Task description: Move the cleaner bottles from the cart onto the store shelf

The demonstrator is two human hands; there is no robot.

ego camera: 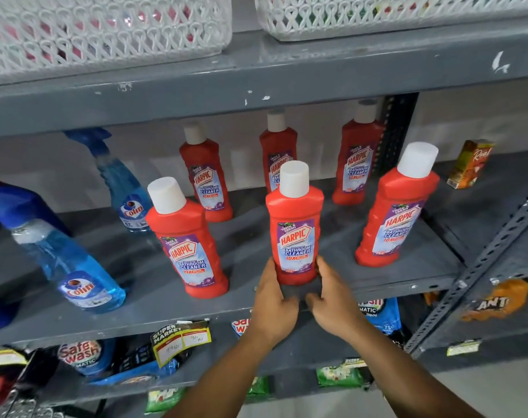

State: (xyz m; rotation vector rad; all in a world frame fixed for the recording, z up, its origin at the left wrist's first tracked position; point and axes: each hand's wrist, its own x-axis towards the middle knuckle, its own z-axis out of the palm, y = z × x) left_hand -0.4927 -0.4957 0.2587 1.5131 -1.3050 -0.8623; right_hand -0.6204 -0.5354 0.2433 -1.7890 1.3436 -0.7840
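Step in hand: seating a bottle on the shelf (377,285), front row. Both my hands are on the centre red cleaner bottle (296,236), low at its base. Left hand (273,303) cups the btm-left side, fingers wrapped partly round; right hand (332,300) presses the btm-right, fingers bent. So both are gripping that bottle, neither hanging slack. Bottle looks upright, base on or just at the shelf front edge; can't tell if full wt is down yet.

Other red bottles already up: one at 9 o'clock of mine (187,245), one at 3 o'clock (398,212), three in the back row toward 12 (279,152). Blue spray bottles (75,267) sit farther out at 9, apart from the reds.

Cart not in view, so no count of what's left.

Next, my read: nudge bottle back off the edge toward 12, label fwd, in line w/ its front-row neighbours, then let go w/ both hands and turn to the cart. Risk: base near the lip, could tip fwd if released early.
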